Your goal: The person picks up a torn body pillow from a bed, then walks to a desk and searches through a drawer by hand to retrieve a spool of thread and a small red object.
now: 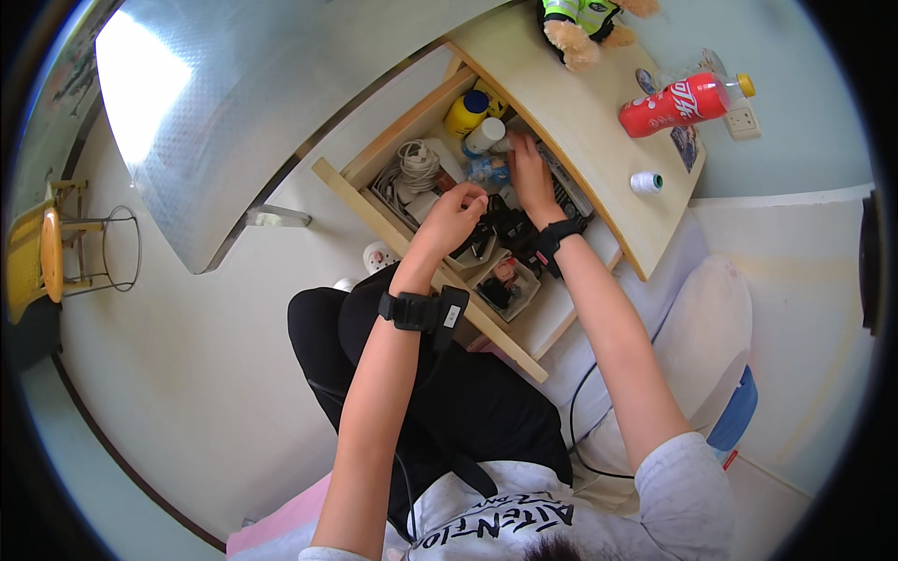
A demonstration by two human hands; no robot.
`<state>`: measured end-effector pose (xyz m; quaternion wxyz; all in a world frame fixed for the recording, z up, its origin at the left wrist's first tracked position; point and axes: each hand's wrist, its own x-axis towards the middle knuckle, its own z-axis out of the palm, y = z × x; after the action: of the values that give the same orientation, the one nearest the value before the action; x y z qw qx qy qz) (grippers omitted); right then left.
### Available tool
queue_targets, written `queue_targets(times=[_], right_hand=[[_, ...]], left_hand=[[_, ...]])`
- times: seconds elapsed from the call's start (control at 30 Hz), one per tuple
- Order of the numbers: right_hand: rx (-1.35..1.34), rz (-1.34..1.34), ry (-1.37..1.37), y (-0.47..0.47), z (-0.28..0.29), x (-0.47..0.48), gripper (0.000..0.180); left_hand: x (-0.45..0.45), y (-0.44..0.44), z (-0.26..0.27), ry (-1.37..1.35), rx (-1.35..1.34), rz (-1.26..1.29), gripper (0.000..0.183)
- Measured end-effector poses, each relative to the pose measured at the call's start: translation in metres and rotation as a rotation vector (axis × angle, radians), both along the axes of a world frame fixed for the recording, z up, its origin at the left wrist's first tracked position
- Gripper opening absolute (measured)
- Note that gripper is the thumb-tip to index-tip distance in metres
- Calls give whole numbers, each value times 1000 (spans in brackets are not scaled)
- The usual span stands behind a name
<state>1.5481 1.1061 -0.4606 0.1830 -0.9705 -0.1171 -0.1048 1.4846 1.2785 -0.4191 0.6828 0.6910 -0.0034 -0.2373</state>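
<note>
A pulled-out wooden drawer (428,273) holds many small things. My left hand (456,214) hovers over its front part with curled fingers, a gap by the thumb and nothing visible in the grasp. Deep in the drawer, my right hand (532,175) has its fingertips at a small white object (503,144), partly hidden; whether they grip it is unclear. Beside them stand a white bottle (484,135) and a yellow bottle with a dark blue cap (466,113). A blue-patterned plastic packet (489,170) lies between the hands. Left of it is a coiled white cable (419,167).
A clear container (506,286) sits at the drawer's front. On the wooden desktop (582,126) are a red-labelled cola bottle (673,105), a white thread spool (646,183) and a plush toy (579,31). A shiny-topped table (266,105) stands left, its edge near the drawer.
</note>
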Motion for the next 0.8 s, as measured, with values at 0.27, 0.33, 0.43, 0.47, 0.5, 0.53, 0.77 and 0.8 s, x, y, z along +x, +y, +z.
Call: queue_targets(times=[0.27, 0.33, 0.43, 0.47, 0.5, 0.53, 0.77, 0.8], right_hand=[[33, 142, -117, -14, 26, 5, 34], [3, 91, 103, -15, 45, -23, 32], [-187, 120, 342, -13, 62, -79, 25], [-112, 162, 387, -12, 60, -95, 25], [-64, 146, 520, -13, 62, -107, 23], [-55, 167, 671, -19, 57, -112, 25], [-167, 382, 1008, -41, 18, -120, 33], [-164, 384, 1010, -38, 18, -121, 33]], left_hand=[[2, 2, -6, 15, -8, -12, 26], [3, 2, -5, 8, 10, -3, 26], [3, 3, -1, 16, -4, -3, 26], [3, 3, -3, 8, -4, 2, 26], [4, 0, -2, -4, -8, 0, 26], [4, -2, -2, 3, 4, -24, 26], [3, -5, -5, 68, 5, -57, 27], [4, -3, -5, 71, 5, -40, 28]])
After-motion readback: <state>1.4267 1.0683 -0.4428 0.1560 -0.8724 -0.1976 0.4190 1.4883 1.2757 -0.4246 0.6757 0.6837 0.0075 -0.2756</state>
